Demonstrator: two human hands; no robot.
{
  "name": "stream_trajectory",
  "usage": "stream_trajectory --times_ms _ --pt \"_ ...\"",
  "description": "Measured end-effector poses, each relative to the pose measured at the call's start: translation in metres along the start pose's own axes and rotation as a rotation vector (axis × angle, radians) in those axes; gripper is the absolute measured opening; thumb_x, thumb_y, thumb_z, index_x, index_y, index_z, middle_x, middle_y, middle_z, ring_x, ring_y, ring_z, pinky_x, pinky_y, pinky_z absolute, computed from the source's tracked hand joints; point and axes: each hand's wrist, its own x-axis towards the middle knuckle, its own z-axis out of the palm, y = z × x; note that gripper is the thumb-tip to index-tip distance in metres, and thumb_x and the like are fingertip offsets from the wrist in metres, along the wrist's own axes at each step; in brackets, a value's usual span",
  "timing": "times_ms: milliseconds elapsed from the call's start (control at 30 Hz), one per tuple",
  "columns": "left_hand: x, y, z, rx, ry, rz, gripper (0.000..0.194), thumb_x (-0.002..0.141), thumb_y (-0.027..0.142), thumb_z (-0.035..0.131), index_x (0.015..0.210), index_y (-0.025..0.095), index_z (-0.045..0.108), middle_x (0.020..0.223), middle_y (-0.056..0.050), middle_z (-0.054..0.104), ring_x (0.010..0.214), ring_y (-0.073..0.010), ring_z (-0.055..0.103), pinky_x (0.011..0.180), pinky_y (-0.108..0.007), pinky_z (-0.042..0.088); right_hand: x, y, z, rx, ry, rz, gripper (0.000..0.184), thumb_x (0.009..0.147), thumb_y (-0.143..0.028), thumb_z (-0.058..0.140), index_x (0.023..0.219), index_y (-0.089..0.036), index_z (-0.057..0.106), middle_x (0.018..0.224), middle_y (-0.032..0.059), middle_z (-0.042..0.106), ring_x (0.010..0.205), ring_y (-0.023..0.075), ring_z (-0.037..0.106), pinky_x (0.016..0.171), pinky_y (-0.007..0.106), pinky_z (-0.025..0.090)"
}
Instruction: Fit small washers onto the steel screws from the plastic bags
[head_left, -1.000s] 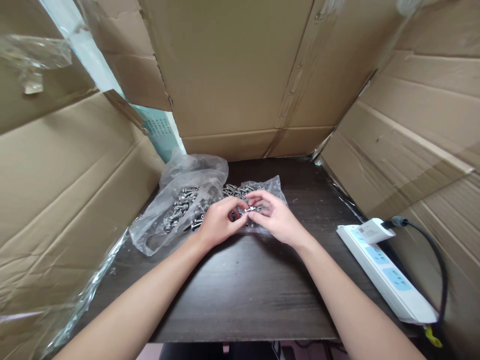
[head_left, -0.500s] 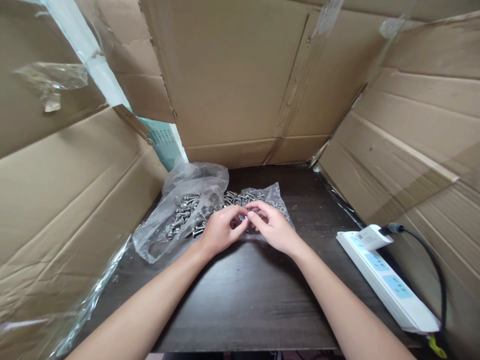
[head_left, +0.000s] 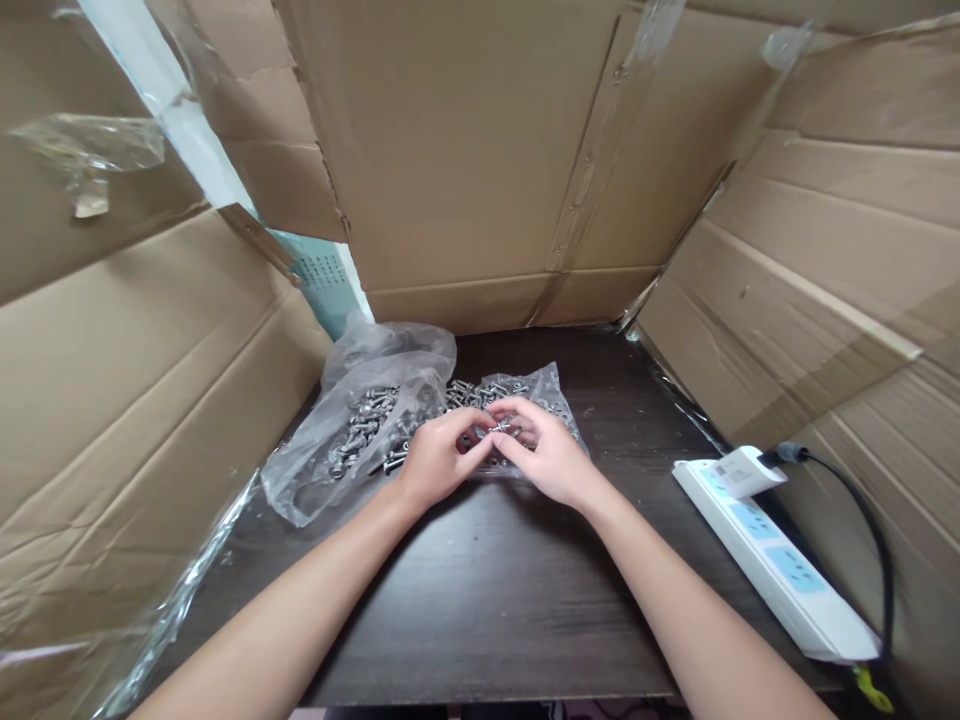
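Screws (head_left: 365,428) lie in and around a crumpled plastic bag (head_left: 352,375) at eleven o'clock on the desk (head_left: 480,590); a second, flatter bag (head_left: 544,385) with small metal parts lies under and beyond my hands, at twelve. A power strip (head_left: 780,565) with a plugged-in adapter (head_left: 742,472) stands at three to four o'clock. My left hand (head_left: 442,455) and right hand (head_left: 547,455) meet at centre, palms inward, fingers curled, fingertips pinching a small metal piece (head_left: 500,427) between them.
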Motion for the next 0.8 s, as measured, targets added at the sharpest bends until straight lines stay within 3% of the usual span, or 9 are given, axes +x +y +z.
stream_trajectory --times_ms 167,367,600,733,800 --pt "0.0007 0.0001 -0.0004 0.015 -0.015 0.004 0.010 0.095 0.020 0.064 0.102 0.018 0.071 0.089 -0.002 0.075 0.069 -0.0128 0.068 0.062 -0.021 0.054 -0.0009 -0.0007 -0.0002 -0.111 0.013 0.044 0.019 0.095 -0.033 0.060 0.107 -0.021 0.067 0.074 -0.0009 0.064 0.064 0.0146 0.060 0.064 0.029 0.050" --pt "0.0002 -0.0019 -0.0007 0.020 0.022 0.000 0.009 0.094 0.021 0.068 0.102 0.017 0.070 0.094 -0.003 0.077 0.069 -0.0123 0.069 0.064 -0.021 0.055 -0.0020 -0.0023 0.0035 -0.138 0.019 -0.078 0.016 0.092 -0.023 0.060 0.107 -0.022 0.067 0.107 0.0061 0.069 0.088 0.0177 0.066 0.074 0.030 0.055" --pt "0.0015 -0.0019 0.0009 0.035 0.016 -0.017 0.011 0.094 0.023 0.068 0.103 0.017 0.071 0.095 -0.003 0.077 0.070 -0.0124 0.069 0.065 -0.021 0.055 -0.0012 0.0017 -0.0001 -0.106 0.043 -0.085 0.023 0.089 -0.019 0.062 0.111 -0.021 0.067 0.109 0.0057 0.068 0.086 0.0163 0.065 0.073 0.029 0.055" --pt "0.0003 0.0013 0.0025 0.028 -0.001 0.018 0.009 0.093 0.018 0.067 0.101 0.017 0.071 0.089 -0.001 0.076 0.068 -0.0115 0.068 0.064 -0.020 0.054 -0.0023 -0.0003 -0.0019 -0.210 -0.009 -0.036 0.021 0.098 -0.029 0.055 0.113 -0.020 0.066 0.078 0.0000 0.066 0.066 0.0152 0.060 0.068 0.030 0.050" --pt "-0.0003 0.0029 0.0026 0.027 -0.005 0.046 0.009 0.093 0.017 0.066 0.101 0.017 0.070 0.091 -0.002 0.076 0.069 -0.0115 0.068 0.063 -0.020 0.054 -0.0028 -0.0014 -0.0015 -0.237 0.003 -0.081 0.022 0.098 -0.028 0.053 0.114 -0.020 0.066 0.091 0.0044 0.070 0.078 0.0180 0.065 0.072 0.032 0.051"
